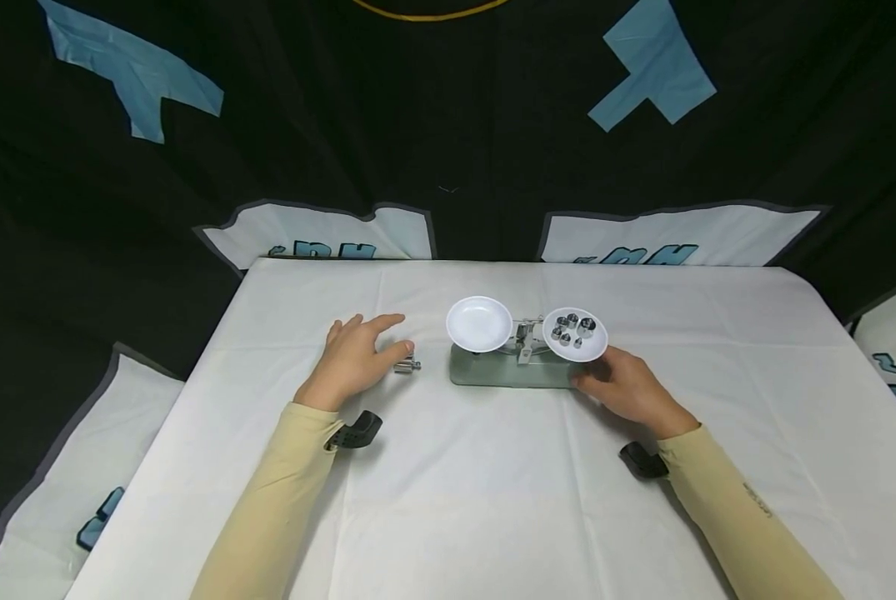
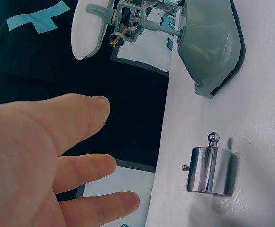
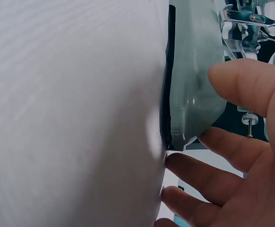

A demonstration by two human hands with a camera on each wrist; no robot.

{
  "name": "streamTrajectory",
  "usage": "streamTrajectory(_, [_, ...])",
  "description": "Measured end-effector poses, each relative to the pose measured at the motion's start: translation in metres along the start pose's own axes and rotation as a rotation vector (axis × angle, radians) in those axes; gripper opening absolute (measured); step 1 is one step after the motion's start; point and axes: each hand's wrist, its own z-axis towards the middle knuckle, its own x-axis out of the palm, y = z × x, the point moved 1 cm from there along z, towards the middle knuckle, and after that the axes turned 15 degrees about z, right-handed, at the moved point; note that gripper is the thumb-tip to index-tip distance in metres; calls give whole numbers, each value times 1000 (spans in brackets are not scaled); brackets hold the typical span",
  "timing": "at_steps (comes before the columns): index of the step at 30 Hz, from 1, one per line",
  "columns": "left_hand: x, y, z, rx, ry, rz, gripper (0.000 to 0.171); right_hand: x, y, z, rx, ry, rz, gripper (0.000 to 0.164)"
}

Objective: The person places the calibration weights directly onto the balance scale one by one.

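Observation:
A balance scale with a grey-green base [image 1: 511, 375] stands on the white table. Its left white pan [image 1: 479, 325] holds nothing, while several small metal weights [image 1: 572, 320] sit in the right pan [image 1: 600, 343]. At the right end of the base, my right hand [image 1: 631, 390] grips it, thumb in front; its other fingers [image 3: 208, 175] curl by the end corner. My left hand [image 1: 352, 360] hovers with spread, relaxed fingers beside a shiny cylindrical weight [image 2: 208, 170] lying on its side, knob towards the scale. A second small knob [image 2: 185, 168] shows behind that weight.
The white table cover [image 1: 463, 500] spreads around the scale. Behind it hangs a black curtain [image 1: 485, 150] with blue and white patches. A dark camera mount sits at each wrist, below the yellow sleeves [image 1: 260, 508].

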Motion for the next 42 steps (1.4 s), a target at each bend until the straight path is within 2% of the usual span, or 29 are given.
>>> streamTrajectory(5, [2, -1, 4, 8, 14, 0, 58, -2, -2, 0, 6, -14, -23, 56])
streamTrajectory(12, [4, -2, 6, 12, 30, -5, 58, -9, 1, 7, 69, 4, 2, 56])
streamTrajectory(21, [4, -1, 6, 7, 24, -19, 57, -13, 6, 17, 183, 30, 5, 64])
streamTrajectory(31, [1, 4, 6, -12, 41, 7, 57, -14, 8, 23, 204, 59, -12, 59])
streamTrajectory(42, [6, 9, 4, 3, 39, 47, 52, -13, 13, 25, 194, 72, -22, 57])
